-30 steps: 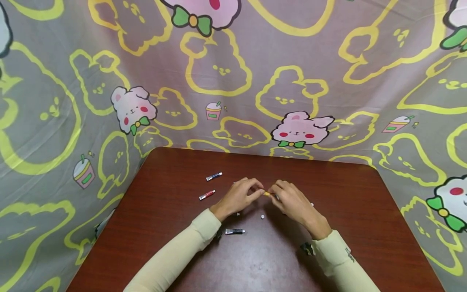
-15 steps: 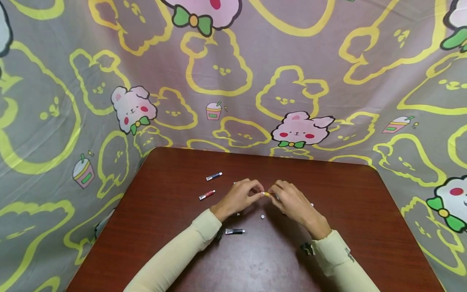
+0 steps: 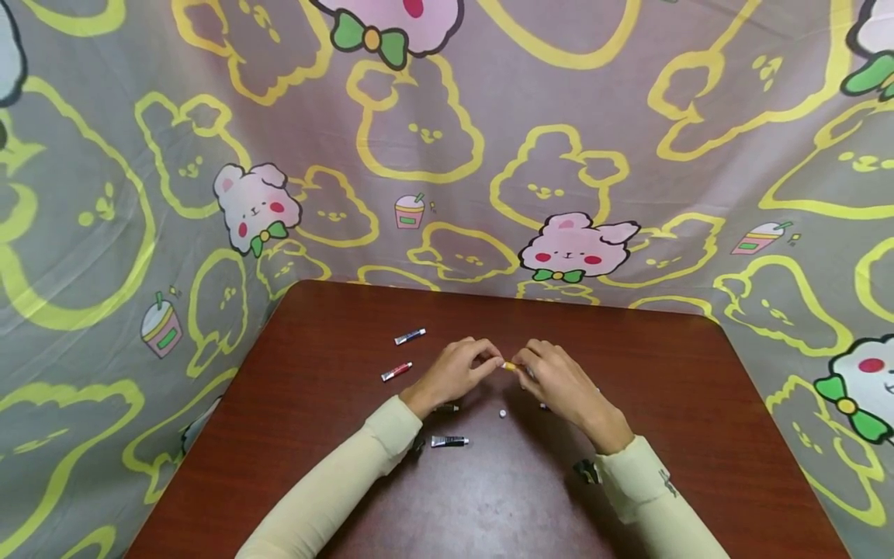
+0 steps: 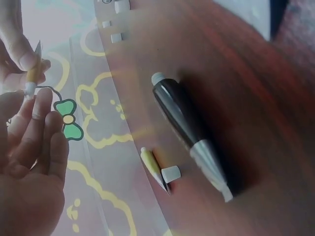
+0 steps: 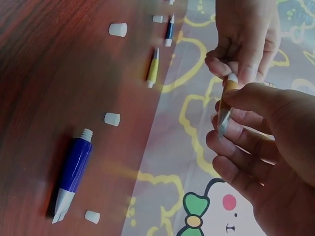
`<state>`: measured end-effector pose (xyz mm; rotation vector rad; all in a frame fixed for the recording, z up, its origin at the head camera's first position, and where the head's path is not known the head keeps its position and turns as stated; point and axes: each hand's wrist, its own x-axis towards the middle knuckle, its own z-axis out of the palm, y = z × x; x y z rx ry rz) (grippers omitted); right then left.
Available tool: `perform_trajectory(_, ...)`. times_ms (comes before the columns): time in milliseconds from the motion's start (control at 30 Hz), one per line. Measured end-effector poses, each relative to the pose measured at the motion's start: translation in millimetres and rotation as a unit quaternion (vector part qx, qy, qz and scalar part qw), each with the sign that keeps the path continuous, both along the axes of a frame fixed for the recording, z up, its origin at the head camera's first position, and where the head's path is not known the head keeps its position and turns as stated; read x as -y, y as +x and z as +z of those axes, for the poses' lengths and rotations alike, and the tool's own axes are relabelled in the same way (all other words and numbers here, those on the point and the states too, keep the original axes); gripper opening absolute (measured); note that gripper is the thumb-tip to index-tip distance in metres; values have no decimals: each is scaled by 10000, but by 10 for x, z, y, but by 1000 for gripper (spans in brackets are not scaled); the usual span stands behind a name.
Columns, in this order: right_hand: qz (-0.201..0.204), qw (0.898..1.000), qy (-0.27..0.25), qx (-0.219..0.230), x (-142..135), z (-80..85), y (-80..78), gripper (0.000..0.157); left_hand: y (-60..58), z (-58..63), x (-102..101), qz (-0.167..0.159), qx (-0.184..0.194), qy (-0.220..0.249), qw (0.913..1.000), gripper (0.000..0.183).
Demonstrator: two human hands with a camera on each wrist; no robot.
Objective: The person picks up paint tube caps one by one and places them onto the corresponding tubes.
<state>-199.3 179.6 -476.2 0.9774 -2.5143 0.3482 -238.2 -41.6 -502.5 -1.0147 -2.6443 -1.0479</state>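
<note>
Head view question: what have the hands got, and where's it sitting?

A yellow-orange tube (image 3: 511, 366), held up over the worktop (image 3: 506, 489) between them. Right hand (image 3: 561, 386) is pinching it round the middle, thumb against fingers, and the left hand (image 3: 455, 371) has fingers pinching the white end (image 5: 232, 77). Can't tell if that's a cap or bare nozzle tbh.

Cool, what's lying around?

Blue tube (image 3: 410, 337) far left, red tube (image 3: 396, 372) a bit nearer. Loose white cap (image 3: 503, 414) on the near side of the hands, black tube (image 3: 450, 442) nearer again and to its left.
</note>
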Motion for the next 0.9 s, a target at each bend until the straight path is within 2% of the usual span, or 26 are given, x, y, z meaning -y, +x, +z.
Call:
perform_trajectory(400, -25, 9999, 155, 13, 6, -10, -11, 13, -4, -31, 0, -254, -366, 233, 9987, 10)
perform_trajectory(733, 38, 9995, 324, -43, 22, -15, -53, 10, -26, -29, 19, -387, -656, 233, 9968, 7)
perform_trajectory(900, 68, 9993, 378, -23, 33, -23, -82, 9, -34, -28, 35, -414, -673, 162, 9967, 8)
